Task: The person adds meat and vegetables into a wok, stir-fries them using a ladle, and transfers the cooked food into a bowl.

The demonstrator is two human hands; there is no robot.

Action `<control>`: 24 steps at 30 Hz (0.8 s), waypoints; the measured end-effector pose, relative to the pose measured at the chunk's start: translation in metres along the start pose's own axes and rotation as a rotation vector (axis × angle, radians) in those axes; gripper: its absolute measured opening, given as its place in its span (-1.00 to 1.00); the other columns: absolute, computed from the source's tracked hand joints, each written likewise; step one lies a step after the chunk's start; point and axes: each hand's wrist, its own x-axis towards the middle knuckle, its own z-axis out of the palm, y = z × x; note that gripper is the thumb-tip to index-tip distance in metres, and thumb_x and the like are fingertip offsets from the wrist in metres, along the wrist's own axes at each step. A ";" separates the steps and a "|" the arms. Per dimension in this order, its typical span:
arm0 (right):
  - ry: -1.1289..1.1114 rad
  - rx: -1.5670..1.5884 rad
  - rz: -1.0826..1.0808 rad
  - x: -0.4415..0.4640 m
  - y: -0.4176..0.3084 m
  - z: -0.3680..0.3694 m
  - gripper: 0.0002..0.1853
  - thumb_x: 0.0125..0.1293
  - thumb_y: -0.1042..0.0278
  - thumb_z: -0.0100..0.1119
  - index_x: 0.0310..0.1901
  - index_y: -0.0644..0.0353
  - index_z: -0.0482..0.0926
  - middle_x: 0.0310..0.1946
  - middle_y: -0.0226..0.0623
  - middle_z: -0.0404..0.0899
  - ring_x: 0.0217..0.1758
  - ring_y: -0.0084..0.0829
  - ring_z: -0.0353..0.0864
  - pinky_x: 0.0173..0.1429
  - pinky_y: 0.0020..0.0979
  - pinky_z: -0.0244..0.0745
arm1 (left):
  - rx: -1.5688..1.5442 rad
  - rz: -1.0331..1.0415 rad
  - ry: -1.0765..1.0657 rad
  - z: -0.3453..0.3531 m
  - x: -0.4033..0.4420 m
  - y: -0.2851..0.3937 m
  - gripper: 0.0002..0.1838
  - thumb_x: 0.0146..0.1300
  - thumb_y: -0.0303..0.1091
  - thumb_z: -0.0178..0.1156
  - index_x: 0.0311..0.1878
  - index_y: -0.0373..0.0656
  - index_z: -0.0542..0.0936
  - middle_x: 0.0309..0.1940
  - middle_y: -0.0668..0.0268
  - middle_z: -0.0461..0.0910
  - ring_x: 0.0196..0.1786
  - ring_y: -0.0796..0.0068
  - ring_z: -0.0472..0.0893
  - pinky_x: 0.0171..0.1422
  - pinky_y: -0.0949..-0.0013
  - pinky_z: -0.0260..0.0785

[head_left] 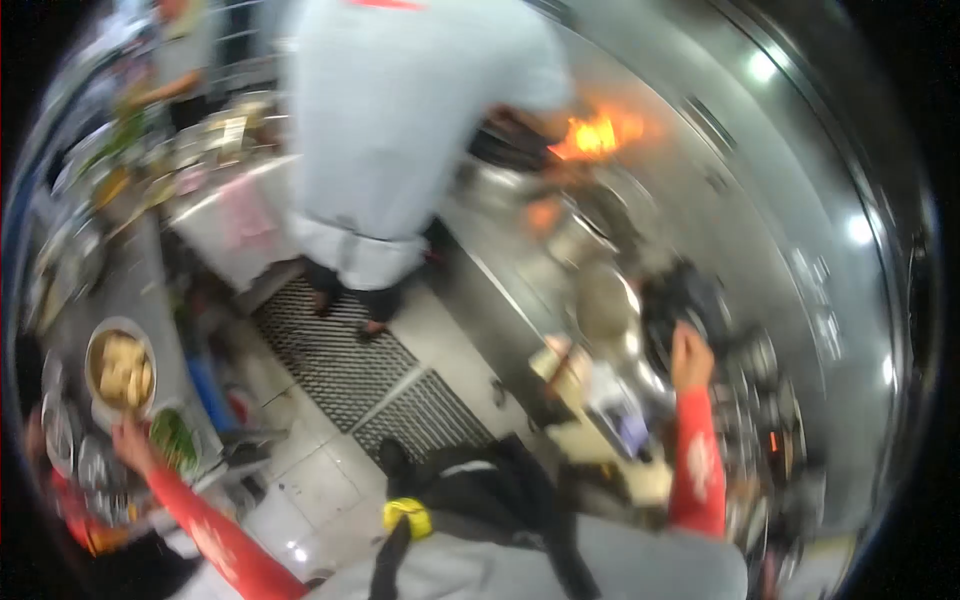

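Note:
My left hand (133,442) is at the near rim of a bowl (92,362) on the left counter, its fingers closed at the edge. Pale yellow chunks (125,370) fill the bowl. Close to that hand is a dish of green leaves (174,440). On the right, my right hand (692,358) is raised in a closed shape in front of dark, blurred cookware (680,300). What its fingers hold, if anything, is too smeared to make out.
A co-worker in a white top (420,120) stands ahead at the stove, near an open flame (595,135). Pots (605,305) line the right side. The left counter (150,265) carries many dishes. A grated mat (335,335) covers part of the tiled floor.

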 end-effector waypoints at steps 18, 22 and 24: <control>-0.092 -0.456 0.713 -0.252 0.434 -0.241 -0.82 0.07 0.36 0.24 -0.26 0.08 0.70 -0.33 -0.13 0.69 -0.23 -0.16 0.70 -0.11 -0.28 0.57 | -0.271 -0.474 -1.515 0.375 -0.534 0.092 -0.88 0.16 -0.49 0.13 -0.22 -0.25 0.51 -0.21 0.24 0.62 -0.18 0.50 0.59 0.04 0.40 0.43; -0.308 -0.299 0.779 -0.289 0.546 -0.220 -0.81 0.05 0.25 0.24 -0.30 0.05 0.71 -0.31 -0.14 0.68 -0.22 -0.14 0.69 -0.09 -0.25 0.57 | -0.184 -0.522 -1.516 0.412 -0.664 0.133 -0.96 0.17 -0.53 0.12 -0.32 -0.19 0.45 -0.30 0.30 0.59 -0.31 0.60 0.52 -0.14 0.50 0.40; -0.452 -0.268 0.779 -0.290 0.572 -0.195 -0.79 0.05 0.22 0.24 -0.27 0.02 0.73 -0.29 -0.12 0.68 -0.20 -0.14 0.69 -0.06 -0.26 0.57 | -0.112 -0.527 -1.565 0.423 -0.708 0.138 -0.96 0.18 -0.52 0.12 -0.32 -0.18 0.46 -0.32 0.31 0.59 -0.34 0.61 0.53 -0.23 0.52 0.40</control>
